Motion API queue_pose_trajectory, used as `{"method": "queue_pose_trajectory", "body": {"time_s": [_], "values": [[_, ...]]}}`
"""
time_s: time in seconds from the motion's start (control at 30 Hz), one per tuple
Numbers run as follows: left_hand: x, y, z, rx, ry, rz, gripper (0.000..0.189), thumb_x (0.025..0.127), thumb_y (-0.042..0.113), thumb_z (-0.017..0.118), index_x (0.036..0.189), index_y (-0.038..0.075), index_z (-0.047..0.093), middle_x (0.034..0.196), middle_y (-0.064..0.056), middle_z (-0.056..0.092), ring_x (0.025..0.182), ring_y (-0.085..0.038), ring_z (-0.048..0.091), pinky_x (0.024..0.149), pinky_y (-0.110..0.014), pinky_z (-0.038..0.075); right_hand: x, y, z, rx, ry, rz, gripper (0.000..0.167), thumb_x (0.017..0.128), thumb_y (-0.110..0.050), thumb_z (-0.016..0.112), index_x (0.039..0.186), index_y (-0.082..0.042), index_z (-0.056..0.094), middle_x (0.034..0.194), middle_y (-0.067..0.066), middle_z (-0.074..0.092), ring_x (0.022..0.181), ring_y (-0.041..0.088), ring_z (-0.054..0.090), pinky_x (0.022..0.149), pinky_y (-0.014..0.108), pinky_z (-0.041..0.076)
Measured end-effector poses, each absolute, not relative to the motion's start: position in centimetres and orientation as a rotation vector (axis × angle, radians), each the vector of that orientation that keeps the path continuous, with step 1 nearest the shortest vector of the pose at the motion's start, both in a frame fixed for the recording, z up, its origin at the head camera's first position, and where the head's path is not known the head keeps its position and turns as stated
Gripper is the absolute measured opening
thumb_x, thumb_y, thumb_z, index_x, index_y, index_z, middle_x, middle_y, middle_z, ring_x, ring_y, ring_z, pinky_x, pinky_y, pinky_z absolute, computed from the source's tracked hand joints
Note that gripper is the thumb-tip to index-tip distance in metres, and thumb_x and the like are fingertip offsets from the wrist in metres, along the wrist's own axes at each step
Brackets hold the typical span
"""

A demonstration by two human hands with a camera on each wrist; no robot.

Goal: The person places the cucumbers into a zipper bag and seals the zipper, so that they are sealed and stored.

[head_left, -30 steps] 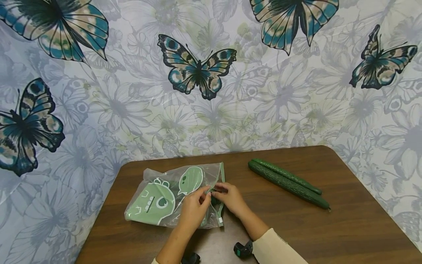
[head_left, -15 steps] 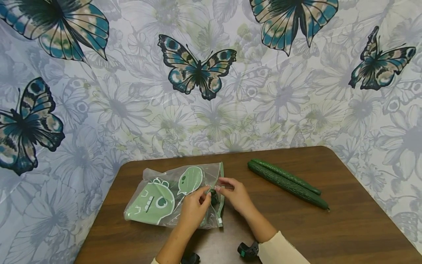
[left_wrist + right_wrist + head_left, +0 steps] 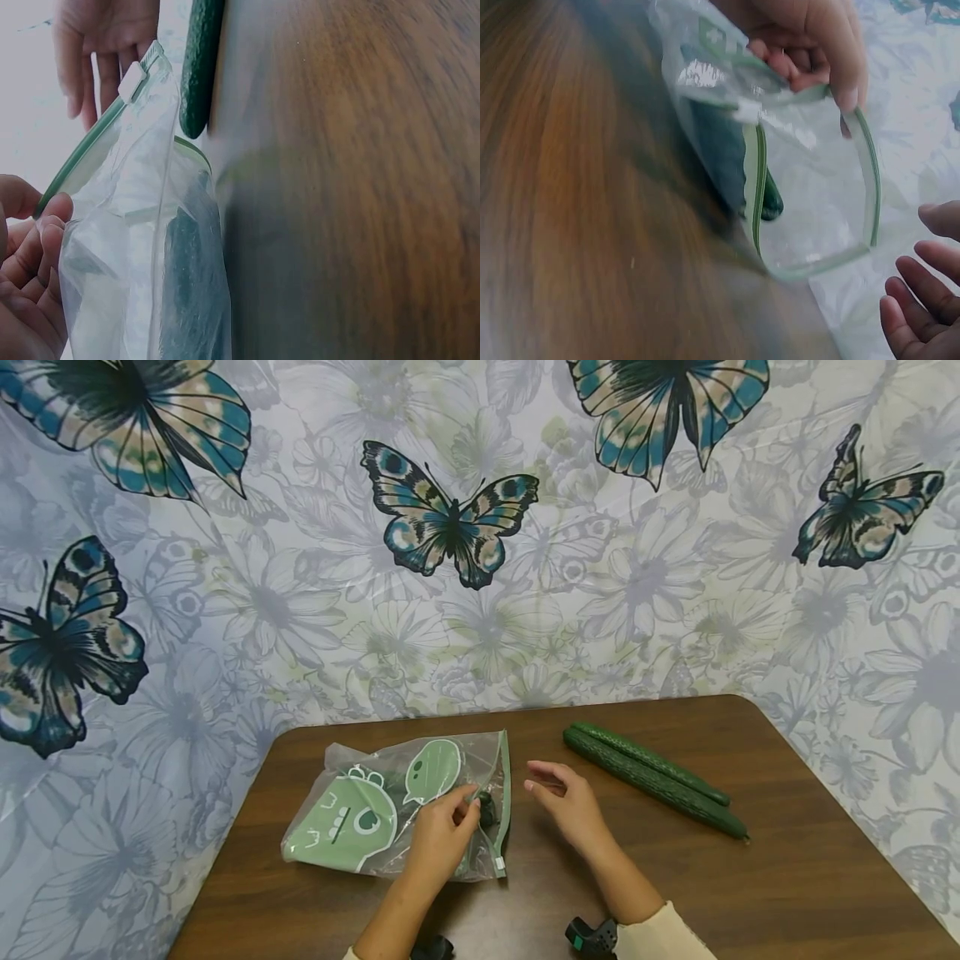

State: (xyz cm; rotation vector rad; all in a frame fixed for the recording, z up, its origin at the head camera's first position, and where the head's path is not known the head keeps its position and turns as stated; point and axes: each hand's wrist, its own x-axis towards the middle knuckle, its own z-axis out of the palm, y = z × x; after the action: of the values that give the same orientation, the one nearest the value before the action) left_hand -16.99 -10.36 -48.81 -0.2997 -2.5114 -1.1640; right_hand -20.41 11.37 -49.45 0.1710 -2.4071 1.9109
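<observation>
A clear zip bag [image 3: 341,818] with a green printed face lies on the table, its mouth toward the right. My left hand [image 3: 438,839] pinches the green-edged upper rim of that mouth between thumb and fingers, holding it raised. Through the gaping opening in the right wrist view, a cucumber [image 3: 771,199] shows inside the bag. The white slider [image 3: 132,82] sits at one end of the zip. Off the bag, my right hand [image 3: 570,806] hovers between the mouth and two cucumbers, its fingers relaxed and holding nothing. Those cucumbers [image 3: 656,781] lie side by side, slanting across the table.
The brown wooden table [image 3: 795,885] has rounded far corners and backs onto a butterfly-print cloth [image 3: 637,627]. Black wrist devices [image 3: 592,937] show below both hands at the near edge of the head view.
My right hand has let go of the bag's rim and drawn away to the right, toward the two cucumbers. My left hand keeps its pinch in the same place.
</observation>
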Motion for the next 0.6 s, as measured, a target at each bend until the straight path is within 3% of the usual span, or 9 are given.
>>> {"method": "queue_pose_trajectory", "body": {"time_s": [0.17, 0.43, 0.6], "values": [[-17.0, -10.3, -48.8, -0.302, -2.511, -1.161, 0.023, 0.093, 0.014, 0.07, 0.114, 0.007, 0.075, 0.066, 0.009, 0.062, 0.056, 0.003, 0.047, 0.056, -0.019, 0.044, -20.0, 13.0, -49.6, 0.173, -2.404, 1.858, 0.038, 0.091, -0.021, 0.076, 0.127, -0.011, 0.069, 0.13, 0.011, 0.066, 0.12, 0.029, 0.066, 0.099, 0.034, 0.053], [-17.0, -10.3, -48.9, -0.302, -2.498, -1.155, 0.023, 0.091, 0.013, 0.071, 0.113, 0.007, 0.076, 0.065, 0.009, 0.062, 0.056, 0.003, 0.046, 0.056, -0.019, 0.044, -20.0, 15.6, -49.7, 0.149, -2.418, 1.792, 0.041, 0.092, -0.023, 0.074, 0.13, -0.007, 0.067, 0.133, 0.01, 0.065, 0.12, 0.031, 0.065, 0.094, 0.019, 0.051], [-17.0, -10.4, -49.0, -0.295, -2.506, -1.151, 0.022, 0.092, 0.014, 0.071, 0.113, 0.008, 0.076, 0.065, 0.009, 0.061, 0.056, 0.004, 0.046, 0.057, -0.019, 0.044, -19.7, 17.1, -49.6, 0.086, -2.451, 1.76, 0.041, 0.093, -0.03, 0.074, 0.129, -0.013, 0.067, 0.135, 0.007, 0.064, 0.12, 0.028, 0.065, 0.092, 0.016, 0.05]]}}
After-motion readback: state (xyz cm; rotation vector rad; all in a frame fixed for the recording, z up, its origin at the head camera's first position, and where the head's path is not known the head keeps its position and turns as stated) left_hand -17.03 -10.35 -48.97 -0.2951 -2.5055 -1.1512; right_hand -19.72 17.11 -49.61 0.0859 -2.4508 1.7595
